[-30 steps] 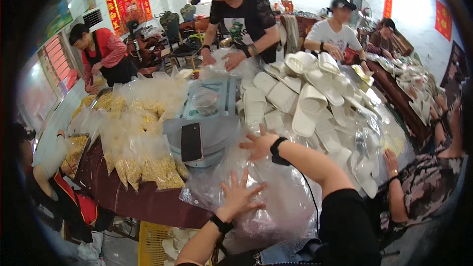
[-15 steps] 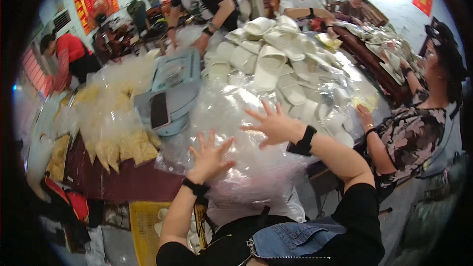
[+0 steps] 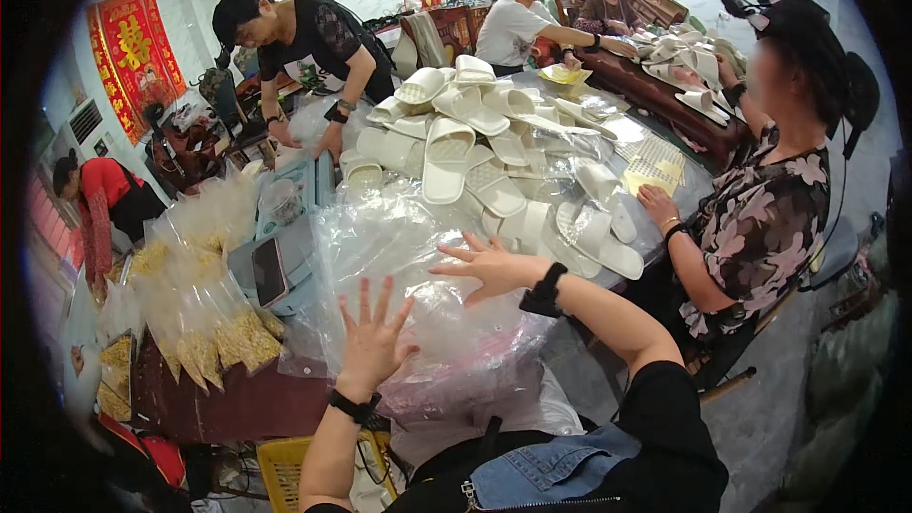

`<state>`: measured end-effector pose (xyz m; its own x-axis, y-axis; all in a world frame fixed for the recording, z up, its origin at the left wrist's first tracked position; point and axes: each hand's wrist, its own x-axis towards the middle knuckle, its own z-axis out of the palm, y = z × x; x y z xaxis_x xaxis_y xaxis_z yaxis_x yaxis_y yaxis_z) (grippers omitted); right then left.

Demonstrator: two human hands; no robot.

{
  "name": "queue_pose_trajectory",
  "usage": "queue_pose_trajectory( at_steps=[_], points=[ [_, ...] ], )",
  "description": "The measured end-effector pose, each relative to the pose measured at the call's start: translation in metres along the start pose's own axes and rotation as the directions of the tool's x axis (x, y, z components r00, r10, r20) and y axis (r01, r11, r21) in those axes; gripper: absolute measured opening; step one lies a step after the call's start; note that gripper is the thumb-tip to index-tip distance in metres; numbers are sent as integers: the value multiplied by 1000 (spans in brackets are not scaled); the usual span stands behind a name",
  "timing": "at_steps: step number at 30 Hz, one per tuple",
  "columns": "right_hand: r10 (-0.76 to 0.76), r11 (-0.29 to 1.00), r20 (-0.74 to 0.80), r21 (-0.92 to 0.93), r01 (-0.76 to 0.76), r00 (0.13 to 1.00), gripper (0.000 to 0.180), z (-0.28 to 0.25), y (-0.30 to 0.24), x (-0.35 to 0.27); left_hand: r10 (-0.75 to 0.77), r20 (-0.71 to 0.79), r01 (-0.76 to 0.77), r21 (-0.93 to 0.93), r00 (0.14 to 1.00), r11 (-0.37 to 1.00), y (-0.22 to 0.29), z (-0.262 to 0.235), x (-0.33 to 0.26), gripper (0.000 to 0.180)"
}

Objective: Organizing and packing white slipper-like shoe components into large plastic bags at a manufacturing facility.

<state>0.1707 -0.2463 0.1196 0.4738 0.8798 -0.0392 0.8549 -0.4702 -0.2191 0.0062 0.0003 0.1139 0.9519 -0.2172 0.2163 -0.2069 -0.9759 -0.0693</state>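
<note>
Both of my hands are spread over a heap of clear plastic bags at the near side of the table. My left hand is open, fingers stretched upward and apart, with nothing in it. To its right, my right hand is open as well, fingers fanned out toward the left. Whether either palm touches the plastic I cannot tell. Just beyond the hands rises a pile of cream-white slippers, several of them lying loose on clear plastic. Pink sheeting shows under the bags close to my body.
Left of the bags, a dark phone lies on a grey-blue scale. Clear bags of yellow pieces stand by the table's left edge. A yellow crate sits below. Co-workers surround the table; the one at right touches a yellow sheet.
The view has shifted, so the table and slippers appear further left. My hands stay spread over the plastic. At right, the co-worker's hand stays at the yellow sheet.
</note>
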Motion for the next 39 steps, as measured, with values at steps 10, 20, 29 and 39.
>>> queue_pose_trajectory(
  at_steps=[10,20,29,39],
  points=[
    [402,744,-681,-147,-652,612,62,-23,59,-69,53,82,-36,-200,995,979,-9,12,-2,75],
    [722,563,-670,420,-712,175,17,6,162,-166,0,55,11,-190,999,982,3,23,3,73],
    [881,399,-424,431,-809,208,53,44,153,-182,-38,60,51,-234,997,971,7,25,-1,72],
    [831,380,-536,354,-854,148,100,32,154,-166,-39,-1,37,-240,999,970,8,34,-7,72]
  ],
)
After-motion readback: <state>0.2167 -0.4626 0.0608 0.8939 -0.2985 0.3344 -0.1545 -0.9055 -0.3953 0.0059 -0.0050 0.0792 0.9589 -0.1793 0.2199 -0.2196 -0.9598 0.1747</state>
